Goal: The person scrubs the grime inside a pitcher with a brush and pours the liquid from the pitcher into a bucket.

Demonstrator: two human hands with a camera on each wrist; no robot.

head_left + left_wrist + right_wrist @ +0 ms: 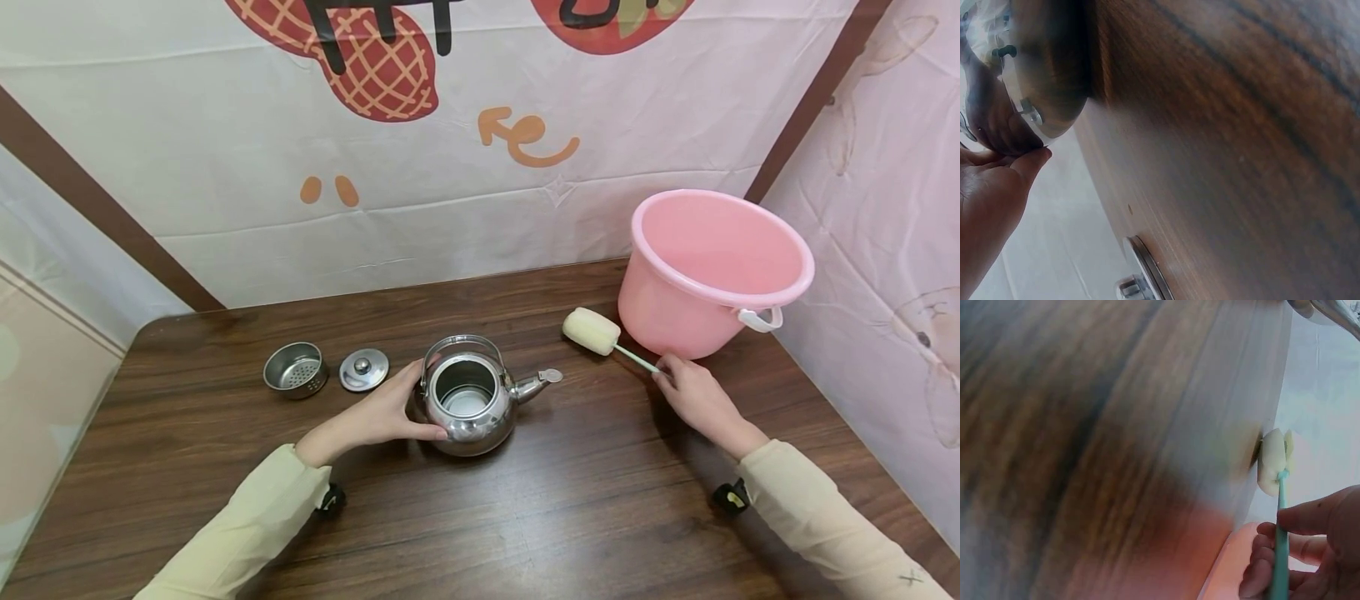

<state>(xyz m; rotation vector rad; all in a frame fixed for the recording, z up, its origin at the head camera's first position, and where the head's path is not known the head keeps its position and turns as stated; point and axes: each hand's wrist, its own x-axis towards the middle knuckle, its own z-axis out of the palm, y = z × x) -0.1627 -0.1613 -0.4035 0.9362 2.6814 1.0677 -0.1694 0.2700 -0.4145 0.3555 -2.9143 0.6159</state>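
Note:
A steel teapot (480, 429) stands lidless on the table, its spout pointing right and its bail handle raised. My left hand (382, 410) grips the pot's left side, thumb at the front and fingers behind; the left wrist view shows the hand (997, 187) against the shiny body (1054, 75). Over on the right, my right hand (697, 396) pinches the thin green handle of a sponge brush (592, 331). In the right wrist view the thumb and fingers (1310, 515) close round that handle (1280, 556), with the pale sponge head (1272, 464) beyond.
A pink bucket (667, 321) with a white handle grip stands at the back right, right behind the brush handle. Left of the teapot lie its round lid (364, 370) and a perforated steel strainer (296, 370). A printed cloth wall (450, 225) rises behind the table.

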